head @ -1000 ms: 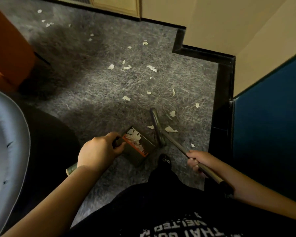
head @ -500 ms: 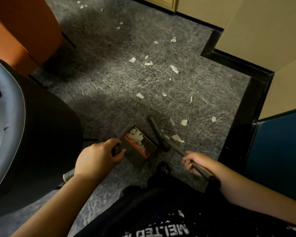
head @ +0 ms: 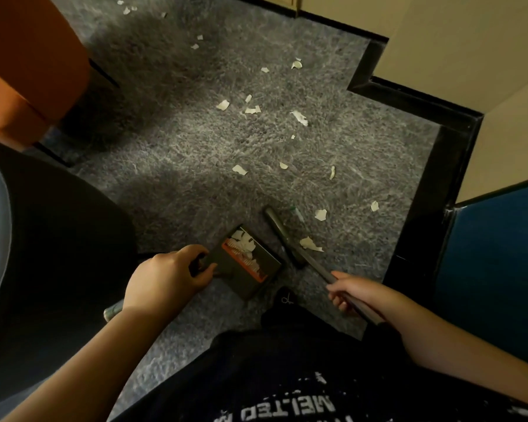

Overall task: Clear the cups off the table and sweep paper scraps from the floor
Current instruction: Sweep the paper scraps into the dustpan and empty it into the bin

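Head cam: left hand (head: 165,277) grips the dustpan (head: 247,263) handle, pan flat on the carpet (head: 180,153) w/ a few scraps already in it. Right hand (head: 355,292) is wrapped round the broom (head: 282,236) stick, head just beside the pan mouth. Paper scraps (head: 299,117) are spread mid-carpet toward the wall corner. Risk imo: shaggy pile snags bits, a hard flick shoots them past the pan, or pan tilts & dumps.
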Motion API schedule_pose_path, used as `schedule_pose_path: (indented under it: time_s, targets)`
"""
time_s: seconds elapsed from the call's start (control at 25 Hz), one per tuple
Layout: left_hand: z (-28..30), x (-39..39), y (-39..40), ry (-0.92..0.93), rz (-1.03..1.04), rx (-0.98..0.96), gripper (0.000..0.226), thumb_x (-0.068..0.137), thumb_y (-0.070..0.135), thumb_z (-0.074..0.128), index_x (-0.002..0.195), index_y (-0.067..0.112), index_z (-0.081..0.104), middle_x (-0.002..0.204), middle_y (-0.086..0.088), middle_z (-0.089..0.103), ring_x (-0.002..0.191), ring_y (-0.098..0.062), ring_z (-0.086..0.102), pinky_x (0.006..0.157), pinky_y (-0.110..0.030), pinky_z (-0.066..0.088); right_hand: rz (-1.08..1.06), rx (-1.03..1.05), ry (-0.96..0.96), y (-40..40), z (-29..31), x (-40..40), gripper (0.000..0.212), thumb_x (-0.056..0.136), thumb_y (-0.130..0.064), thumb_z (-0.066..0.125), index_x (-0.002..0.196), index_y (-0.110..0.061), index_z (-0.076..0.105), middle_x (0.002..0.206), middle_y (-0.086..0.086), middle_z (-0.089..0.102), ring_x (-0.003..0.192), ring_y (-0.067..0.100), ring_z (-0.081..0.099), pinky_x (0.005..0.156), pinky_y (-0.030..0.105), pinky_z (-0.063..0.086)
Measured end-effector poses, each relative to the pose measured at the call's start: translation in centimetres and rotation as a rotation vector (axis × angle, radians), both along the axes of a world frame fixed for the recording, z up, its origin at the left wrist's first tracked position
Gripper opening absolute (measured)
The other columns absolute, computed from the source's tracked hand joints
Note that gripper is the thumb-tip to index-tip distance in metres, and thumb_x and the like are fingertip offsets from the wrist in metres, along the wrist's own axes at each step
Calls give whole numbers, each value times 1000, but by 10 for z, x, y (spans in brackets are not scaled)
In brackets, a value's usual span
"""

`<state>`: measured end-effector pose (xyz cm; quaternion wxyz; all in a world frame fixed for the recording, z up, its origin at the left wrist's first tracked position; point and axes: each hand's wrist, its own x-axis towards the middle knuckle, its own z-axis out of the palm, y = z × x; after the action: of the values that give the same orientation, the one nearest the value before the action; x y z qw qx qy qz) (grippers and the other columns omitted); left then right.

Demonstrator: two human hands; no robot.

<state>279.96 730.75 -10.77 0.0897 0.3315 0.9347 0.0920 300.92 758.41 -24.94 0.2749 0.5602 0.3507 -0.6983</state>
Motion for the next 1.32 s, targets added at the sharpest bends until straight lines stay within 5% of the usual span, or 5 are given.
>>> schedule_pose_path:
  time_s: [0.24, 0.56, 0.84, 0.96, 1.32]
  targets:
    - [4, -3, 20, -23, -54, 23, 29, 75, 45, 75, 99, 31, 69, 72, 8, 71, 59, -17, 66, 50, -27, 51, -82, -54, -61, 20, 36, 21, 65, 90, 9, 37, 143, -26, 27, 77, 16, 53, 50, 15, 54, 38, 17, 40]
    - [2, 1, 23, -27, -110, 26, 33, 73, 44, 78, 101, 28, 71, 75, 4, 73, 61, -21, 68, 51, -28, 51, 395, 41, -9, 25, 77, 49, 66, 90, 5, 52, 146, -24, 33, 62, 8, 58, 44, 8, 54, 41, 18, 43]
    - [2, 6, 15, -39, -142, 61, 30, 74, 42, 78, 99, 28, 71, 74, 6, 72, 59, -19, 67, 51, -26, 50, 804, 195, -95, 15, 83, 58, 50, 91, 5, 43, 137, -15, 41, 85, 15, 56, 63, 21, 53, 50, 27, 38]
    - [4, 6, 7, -33, -148, 92, 29, 73, 44, 77, 98, 29, 70, 73, 8, 72, 58, -17, 66, 49, -26, 51, 764, 263, -54, 5, 90, 63, 37, 86, 3, 44, 121, -6, 52, 73, 12, 48, 45, 15, 44, 44, 23, 36]
    - [23, 7, -21, 12, -131, 53, 29, 72, 44, 77, 97, 30, 70, 68, 6, 69, 56, -19, 65, 48, -25, 47, 483, 268, 0, -27, 82, 62, 57, 99, -13, 49, 150, -20, 26, 62, 3, 45, 38, 5, 41, 38, 18, 34]
